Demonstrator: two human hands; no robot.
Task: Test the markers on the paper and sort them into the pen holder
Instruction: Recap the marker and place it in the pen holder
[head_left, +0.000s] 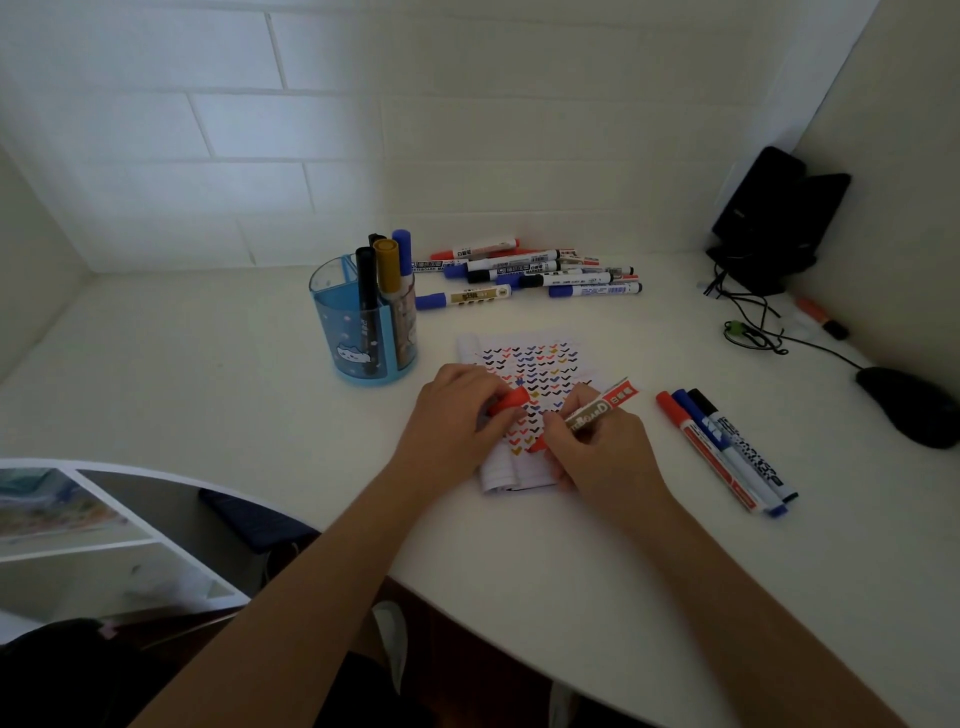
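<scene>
My right hand (597, 447) grips an uncapped red whiteboard marker (597, 408), its tip down on the paper (524, 374), which is covered in rows of coloured check marks. My left hand (457, 415) rests on the paper's left side and holds the red cap (511, 401). A blue transparent pen holder (363, 327) stands left of the paper with several markers upright in it. A pile of capped markers (530, 273) lies at the back by the wall. Three markers (727, 447), red, blue and black, lie side by side right of the paper.
A black mouse (909, 405) with its cable and a black device (769, 218) sit at the right edge by the side wall. An orange-black marker (823, 317) lies near the cables. The white desk's curved front edge runs below my arms; a shelf is at lower left.
</scene>
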